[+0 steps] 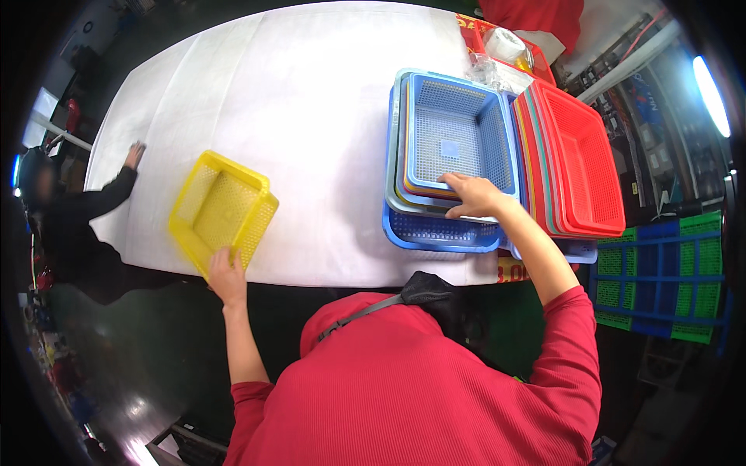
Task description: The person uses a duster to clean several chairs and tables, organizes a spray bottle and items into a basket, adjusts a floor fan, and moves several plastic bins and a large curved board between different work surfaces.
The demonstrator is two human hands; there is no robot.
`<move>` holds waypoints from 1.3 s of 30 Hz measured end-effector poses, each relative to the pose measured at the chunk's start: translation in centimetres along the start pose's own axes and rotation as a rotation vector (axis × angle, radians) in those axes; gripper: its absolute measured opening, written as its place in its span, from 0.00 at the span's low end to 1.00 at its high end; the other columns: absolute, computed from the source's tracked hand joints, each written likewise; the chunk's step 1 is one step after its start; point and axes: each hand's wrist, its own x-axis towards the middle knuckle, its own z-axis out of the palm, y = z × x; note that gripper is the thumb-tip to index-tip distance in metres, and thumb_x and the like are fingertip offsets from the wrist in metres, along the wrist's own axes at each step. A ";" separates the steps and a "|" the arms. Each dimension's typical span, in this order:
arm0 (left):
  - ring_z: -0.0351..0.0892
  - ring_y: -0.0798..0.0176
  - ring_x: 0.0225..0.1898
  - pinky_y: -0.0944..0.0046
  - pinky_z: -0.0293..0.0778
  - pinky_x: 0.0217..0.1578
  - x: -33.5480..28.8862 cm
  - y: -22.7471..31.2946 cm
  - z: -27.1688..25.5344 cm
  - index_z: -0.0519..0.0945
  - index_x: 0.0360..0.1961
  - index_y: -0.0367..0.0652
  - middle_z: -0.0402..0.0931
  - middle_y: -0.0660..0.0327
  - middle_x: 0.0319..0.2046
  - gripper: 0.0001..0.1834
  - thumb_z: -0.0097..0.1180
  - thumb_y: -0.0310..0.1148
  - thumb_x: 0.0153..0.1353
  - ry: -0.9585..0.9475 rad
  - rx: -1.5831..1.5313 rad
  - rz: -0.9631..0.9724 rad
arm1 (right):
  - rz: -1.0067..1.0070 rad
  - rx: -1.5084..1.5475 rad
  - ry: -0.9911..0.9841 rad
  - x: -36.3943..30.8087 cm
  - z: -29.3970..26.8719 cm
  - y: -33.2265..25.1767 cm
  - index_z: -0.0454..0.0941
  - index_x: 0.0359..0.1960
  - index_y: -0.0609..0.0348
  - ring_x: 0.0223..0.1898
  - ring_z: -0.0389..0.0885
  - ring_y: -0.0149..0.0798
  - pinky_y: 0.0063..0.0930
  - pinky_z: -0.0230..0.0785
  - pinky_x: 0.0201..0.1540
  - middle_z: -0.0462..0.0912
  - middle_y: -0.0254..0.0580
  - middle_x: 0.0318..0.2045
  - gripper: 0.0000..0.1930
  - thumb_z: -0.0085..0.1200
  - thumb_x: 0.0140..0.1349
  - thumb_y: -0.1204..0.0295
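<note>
A yellow plastic basket with mesh sides is at the left of the white-covered table. My left hand is closed on its near rim, with fingers over the edge. Toward the right, my right hand grips the near rim of a light blue mesh basket, the top one of a nested stack. Its thumb is outside, lower on the stack, and the fingers curl over the rim. Under that stack a darker blue basket sticks out on the near side.
Right of the blue stack leans another nested stack with a red basket outermost. A red tray with a white roll stands at the far right. Across the left edge, another person's hand rests on the table. Green and blue crates stand at the right.
</note>
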 end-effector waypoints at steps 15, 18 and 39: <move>0.70 0.48 0.41 0.54 0.67 0.41 -6.8 3.7 6.6 0.73 0.40 0.42 0.72 0.53 0.36 0.15 0.54 0.25 0.49 -0.283 0.015 -0.054 | 0.122 -0.049 0.479 -2.2 0.5 -0.7 0.68 0.30 0.60 0.31 0.77 0.52 0.42 0.68 0.31 0.77 0.49 0.28 0.10 0.55 0.51 0.70; 0.72 0.48 0.41 0.54 0.68 0.40 -6.5 3.5 6.8 0.74 0.43 0.44 0.74 0.53 0.37 0.16 0.53 0.26 0.50 -0.300 -0.055 -0.119 | 0.189 -0.036 0.421 -2.0 -1.3 -0.6 0.67 0.28 0.61 0.32 0.76 0.52 0.42 0.67 0.32 0.76 0.48 0.28 0.16 0.61 0.45 0.66; 0.78 0.56 0.33 0.61 0.74 0.32 -31.2 5.0 -12.7 0.77 0.40 0.47 0.78 0.60 0.33 0.16 0.52 0.24 0.47 0.172 -0.018 -0.724 | -0.639 0.134 0.411 -0.5 -5.9 -23.7 0.74 0.32 0.70 0.31 0.75 0.49 0.35 0.66 0.36 0.77 0.55 0.32 0.13 0.59 0.46 0.75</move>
